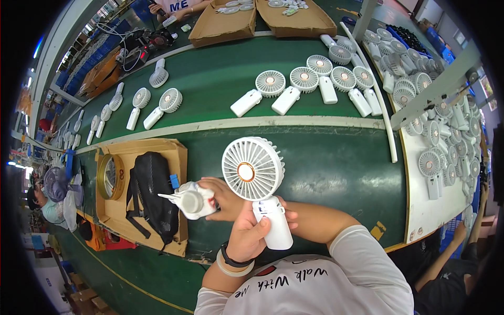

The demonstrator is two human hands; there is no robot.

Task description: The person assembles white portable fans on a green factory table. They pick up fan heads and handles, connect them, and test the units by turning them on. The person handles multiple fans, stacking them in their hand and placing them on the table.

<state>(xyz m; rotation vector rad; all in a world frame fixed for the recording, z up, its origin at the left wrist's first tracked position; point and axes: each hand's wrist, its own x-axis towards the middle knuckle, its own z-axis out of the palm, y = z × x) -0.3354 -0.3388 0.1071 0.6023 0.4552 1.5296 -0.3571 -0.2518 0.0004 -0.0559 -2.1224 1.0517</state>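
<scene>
My left hand (251,233), with a black band and a pale band at its wrist, is wrapped round the handle of a white handheld fan (273,231). The fan's round grille faces up and has a copper-coloured ring at its centre. Crossing behind the fan's handle, my right arm reaches to the left. At its end my right hand (221,199) is closed on a white bottle (192,201) with a round top. White crumpled material, perhaps cloth, surrounds the bottle. Part of the right hand and forearm is hidden behind the fan and my left hand.
On the left, a cardboard tray (181,157) holds a black bag (152,194) and a tape roll (110,177). Several white fans (270,83) lie on the green belt (210,68) beyond a pale rail (236,122). More fans crowd a board (420,220) at right. Other people work nearby.
</scene>
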